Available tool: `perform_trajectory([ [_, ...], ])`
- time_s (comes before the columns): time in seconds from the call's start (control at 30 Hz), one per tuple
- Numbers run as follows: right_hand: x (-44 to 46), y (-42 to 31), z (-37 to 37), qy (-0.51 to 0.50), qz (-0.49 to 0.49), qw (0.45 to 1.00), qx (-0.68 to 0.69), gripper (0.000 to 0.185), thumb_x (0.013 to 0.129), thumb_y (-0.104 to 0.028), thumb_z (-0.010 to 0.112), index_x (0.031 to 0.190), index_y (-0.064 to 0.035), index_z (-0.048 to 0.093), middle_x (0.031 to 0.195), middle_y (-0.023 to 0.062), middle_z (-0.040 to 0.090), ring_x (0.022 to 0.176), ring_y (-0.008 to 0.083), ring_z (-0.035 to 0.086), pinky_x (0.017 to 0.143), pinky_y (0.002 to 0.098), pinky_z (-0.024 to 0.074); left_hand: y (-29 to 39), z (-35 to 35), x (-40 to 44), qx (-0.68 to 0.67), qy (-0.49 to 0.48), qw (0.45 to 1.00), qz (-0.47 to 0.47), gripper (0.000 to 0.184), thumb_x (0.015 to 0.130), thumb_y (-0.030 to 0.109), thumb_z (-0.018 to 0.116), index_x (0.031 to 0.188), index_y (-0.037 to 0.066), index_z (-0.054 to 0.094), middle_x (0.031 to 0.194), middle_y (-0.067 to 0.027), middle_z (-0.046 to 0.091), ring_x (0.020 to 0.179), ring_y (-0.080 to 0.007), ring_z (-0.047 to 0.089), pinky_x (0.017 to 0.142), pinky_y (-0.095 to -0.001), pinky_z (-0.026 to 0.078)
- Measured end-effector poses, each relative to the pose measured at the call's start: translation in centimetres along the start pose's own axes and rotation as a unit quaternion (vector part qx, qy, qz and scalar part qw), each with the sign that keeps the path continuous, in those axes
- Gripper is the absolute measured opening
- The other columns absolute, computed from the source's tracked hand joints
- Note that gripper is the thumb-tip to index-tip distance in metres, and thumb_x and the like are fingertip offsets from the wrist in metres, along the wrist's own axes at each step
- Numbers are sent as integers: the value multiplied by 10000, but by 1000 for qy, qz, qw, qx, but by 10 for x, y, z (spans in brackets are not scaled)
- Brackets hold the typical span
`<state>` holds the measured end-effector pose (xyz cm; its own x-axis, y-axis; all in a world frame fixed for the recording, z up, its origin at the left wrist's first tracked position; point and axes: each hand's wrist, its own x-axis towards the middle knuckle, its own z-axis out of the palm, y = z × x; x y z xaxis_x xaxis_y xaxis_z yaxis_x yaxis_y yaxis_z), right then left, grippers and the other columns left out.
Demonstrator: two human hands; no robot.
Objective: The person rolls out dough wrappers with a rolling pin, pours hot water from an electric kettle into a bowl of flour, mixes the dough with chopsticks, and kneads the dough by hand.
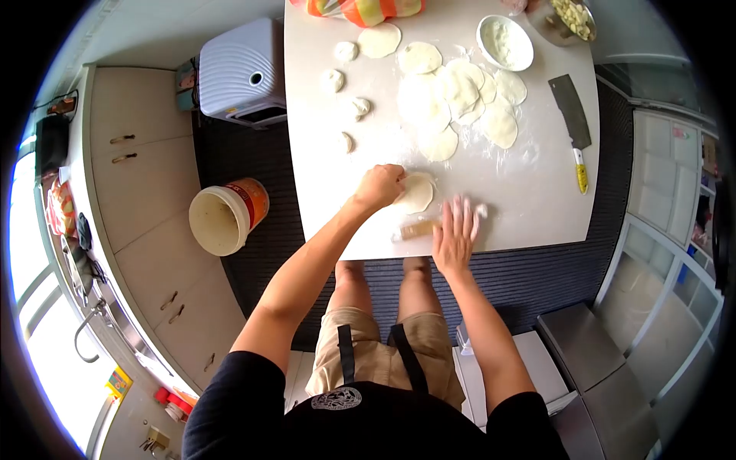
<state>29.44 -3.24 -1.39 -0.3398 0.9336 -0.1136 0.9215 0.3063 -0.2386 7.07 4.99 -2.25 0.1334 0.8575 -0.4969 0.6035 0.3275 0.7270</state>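
Note:
My left hand (382,186) is closed at the left edge of a thin round dough wrapper (418,193), which lies on the table near its front. To the right, my floury right hand (455,234) lies with straight fingers across a short wooden rolling pin (418,229). The pin sits just in front of the wrapper, apart from it. Several small dough pieces (361,107) form a column beyond my left hand. Farther back, flattened wrappers (460,88) overlap in a floury pile, and a single wrapper (379,40) lies by itself.
A white bowl of flour (506,44) stands at the back, beside a bowl of chopped food (571,19). A cleaver (571,115) with a yellow-and-white handle lies near the right edge. On the floor at left is a bucket (218,221). A grey appliance (241,70) stands beside the table.

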Motion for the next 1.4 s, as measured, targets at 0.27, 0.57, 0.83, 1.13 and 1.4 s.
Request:
perform_trajectory([
  [0.27,91,-25,-13,55,3,998,4,553,922,-257,468,1419,-33,376,1507,168,300,1408,330,241,1147,481,147,19,-2,2,126,68,983,118,96,833,106,607,854,34,665,819,-144,617,767,-312,626,696,-418,499],
  [0.57,124,-26,-14,58,37,997,33,552,928,-321,459,1402,-46,401,1521,131,287,1404,313,252,1120,510,177,38,-1,7,236,9,970,60,105,827,168,643,868,74,662,815,-134,677,766,-293,668,677,-381,527],
  [0.83,-11,-2,2,1,0,1000,30,580,931,-365,439,1427,-71,374,1504,184,291,1393,377,241,1131,540,141,14,-46,54,2,93,979,180,162,871,73,604,1008,30,679,931,-132,698,841,-247,679,767,-347,542],
  [1.13,16,-9,-2,20,5,999,38,591,916,-364,474,1409,-49,390,1490,154,330,1376,337,288,1125,514,160,-28,-34,40,237,289,915,154,124,808,62,644,931,75,647,950,-111,594,974,-303,505,861,-398,450],
  [1.4,18,-3,-4,24,0,998,51,574,913,-338,468,1403,-45,403,1480,137,358,1359,309,326,1100,500,201,29,48,-23,49,160,972,165,176,744,34,666,912,39,614,880,-131,567,896,-325,550,770,-410,486],
])
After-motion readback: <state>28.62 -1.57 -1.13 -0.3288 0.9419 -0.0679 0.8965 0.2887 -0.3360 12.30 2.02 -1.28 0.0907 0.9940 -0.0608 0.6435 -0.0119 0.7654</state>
